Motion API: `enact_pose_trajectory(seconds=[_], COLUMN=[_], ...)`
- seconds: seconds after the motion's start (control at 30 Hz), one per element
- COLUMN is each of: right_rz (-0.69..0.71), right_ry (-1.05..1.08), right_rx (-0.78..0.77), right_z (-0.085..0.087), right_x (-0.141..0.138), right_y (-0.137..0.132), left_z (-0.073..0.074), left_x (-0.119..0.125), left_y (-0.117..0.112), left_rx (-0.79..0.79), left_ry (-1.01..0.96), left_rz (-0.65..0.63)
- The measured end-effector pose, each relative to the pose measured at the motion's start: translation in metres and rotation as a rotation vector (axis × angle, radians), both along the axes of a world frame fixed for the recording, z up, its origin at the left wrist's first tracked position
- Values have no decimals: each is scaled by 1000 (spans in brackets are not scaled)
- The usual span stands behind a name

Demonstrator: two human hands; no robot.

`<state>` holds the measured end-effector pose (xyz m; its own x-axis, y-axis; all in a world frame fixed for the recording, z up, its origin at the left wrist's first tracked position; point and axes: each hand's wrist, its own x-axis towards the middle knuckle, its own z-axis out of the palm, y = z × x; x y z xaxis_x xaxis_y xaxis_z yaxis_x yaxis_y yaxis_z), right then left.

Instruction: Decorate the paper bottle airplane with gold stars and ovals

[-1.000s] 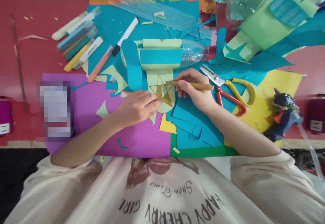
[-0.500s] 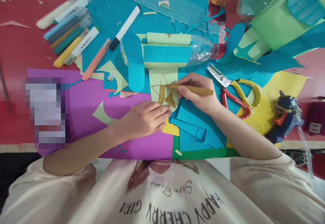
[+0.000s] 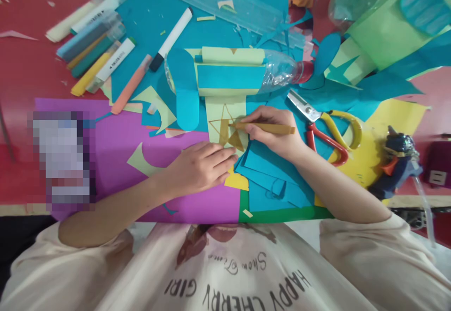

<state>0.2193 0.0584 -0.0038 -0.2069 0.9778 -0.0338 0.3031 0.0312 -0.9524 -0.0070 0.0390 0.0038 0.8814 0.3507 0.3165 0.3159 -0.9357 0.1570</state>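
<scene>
My right hand (image 3: 273, 130) is closed around a brownish-yellow marker (image 3: 275, 128), its tip on a star drawn on a pale green paper strip (image 3: 225, 106). Two parts of the star are coloured in; the rest shows only outlines. Flat on the strip's lower end lies my left hand (image 3: 206, 167), fingers stretched out. The strip runs up to a clear plastic bottle (image 3: 282, 69) lying on its side, wrapped in blue and pale green paper, with a red cap. A rounded blue paper piece (image 3: 187, 90) sits at the bottle's left end.
Scissors (image 3: 320, 128) with red and yellow handles lie right of my right hand. Several markers (image 3: 95, 43) are grouped at upper left. A blurred-out rectangular object (image 3: 63, 158) rests on purple paper (image 3: 116, 137). A glue gun (image 3: 398, 165) is at far right. Paper scraps are scattered around.
The marker tip has shifted slightly left and down across the star, with my right hand following. My left hand stays on the strip. The whole view has shifted a little.
</scene>
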Motion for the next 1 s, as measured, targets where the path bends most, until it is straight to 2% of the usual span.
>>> enact_pose_trajectory(seconds=[0.17, 0.5, 0.73, 1.0], right_rz=[6, 104, 19, 56], right_ry=[-20, 3, 106, 76], right_rx=[12, 7, -13, -4], right_z=[0, 3, 3, 4], right_x=[-1, 0, -2, -2], right_y=[0, 1, 2, 2], left_z=[2, 1, 0, 0], left_x=[2, 1, 0, 0], left_y=[1, 1, 1, 1], left_rx=[-1, -20, -35, -61], left_ry=[-30, -13, -21, -5], left_rz=[12, 22, 18, 13])
